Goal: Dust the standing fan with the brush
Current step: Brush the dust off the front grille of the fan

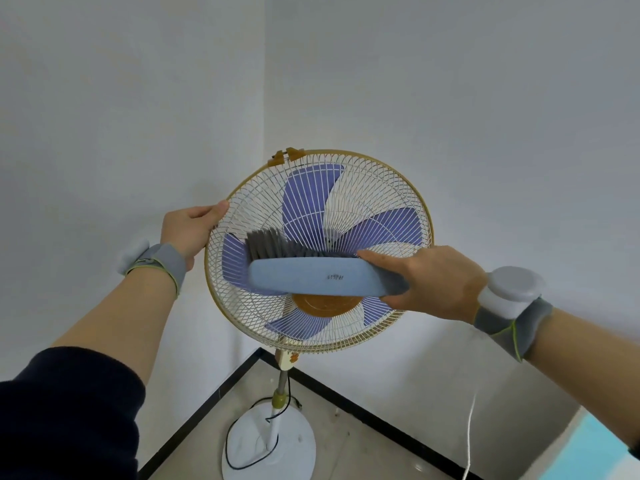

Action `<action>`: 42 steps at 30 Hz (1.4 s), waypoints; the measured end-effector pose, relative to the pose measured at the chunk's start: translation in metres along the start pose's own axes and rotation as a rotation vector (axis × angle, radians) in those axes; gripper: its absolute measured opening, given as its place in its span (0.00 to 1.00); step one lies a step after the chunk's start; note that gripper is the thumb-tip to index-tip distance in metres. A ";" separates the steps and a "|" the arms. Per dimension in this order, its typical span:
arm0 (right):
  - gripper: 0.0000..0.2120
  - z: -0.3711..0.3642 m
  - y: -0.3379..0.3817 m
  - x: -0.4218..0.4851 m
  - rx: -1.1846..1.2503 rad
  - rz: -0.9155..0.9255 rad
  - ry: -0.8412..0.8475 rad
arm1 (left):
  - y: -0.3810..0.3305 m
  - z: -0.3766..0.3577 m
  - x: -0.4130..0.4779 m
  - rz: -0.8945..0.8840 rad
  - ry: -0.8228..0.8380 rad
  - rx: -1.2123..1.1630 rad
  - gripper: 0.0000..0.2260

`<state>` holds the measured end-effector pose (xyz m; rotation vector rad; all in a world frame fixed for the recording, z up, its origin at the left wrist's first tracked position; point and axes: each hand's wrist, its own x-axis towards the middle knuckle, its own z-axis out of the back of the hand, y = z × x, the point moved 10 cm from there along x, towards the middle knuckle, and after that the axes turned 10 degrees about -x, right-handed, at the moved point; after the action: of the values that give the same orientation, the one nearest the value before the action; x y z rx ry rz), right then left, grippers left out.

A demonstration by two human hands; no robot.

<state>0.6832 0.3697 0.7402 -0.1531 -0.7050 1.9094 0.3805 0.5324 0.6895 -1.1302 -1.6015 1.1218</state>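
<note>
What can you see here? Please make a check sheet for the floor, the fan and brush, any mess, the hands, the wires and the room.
Surface: tiled floor, with a few dark specks.
Job's things: fan stands in the corner on a white base. The brush lies across the front grille, bristles against the wires.
Clutter: nothing seen, bar a pale blue patch at lower right, too cut off to name.
Hands: left hand grips the fan's rim. Right hand grips the brush handle.
Cables: black cord loops over the base. White cord hangs at right.
Surroundings: plain white walls, black skirting.
</note>
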 end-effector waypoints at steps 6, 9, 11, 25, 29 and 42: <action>0.35 0.054 -0.036 0.004 0.106 -0.148 -0.221 | -0.003 -0.001 -0.003 -0.005 -0.008 0.031 0.20; 0.36 0.065 -0.049 0.016 0.136 -0.298 -0.257 | -0.003 -0.003 -0.007 -0.008 -0.009 0.022 0.20; 0.35 0.057 -0.045 0.022 0.098 -0.325 -0.220 | -0.007 -0.004 -0.010 -0.032 -0.025 0.030 0.19; 0.36 -0.015 -0.021 -0.025 0.191 -0.154 -0.272 | -0.008 -0.005 -0.014 -0.052 -0.054 0.063 0.19; 0.37 -0.010 -0.070 -0.035 0.327 -0.353 -0.292 | -0.007 -0.003 -0.011 -0.039 -0.062 0.077 0.20; 0.37 -0.053 -0.073 -0.030 0.659 -0.721 -0.356 | -0.007 -0.005 -0.017 -0.052 -0.073 0.077 0.19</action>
<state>0.7762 0.3846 0.7299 0.7713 -0.2573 1.3714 0.3879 0.5154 0.6952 -1.0027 -1.6206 1.1925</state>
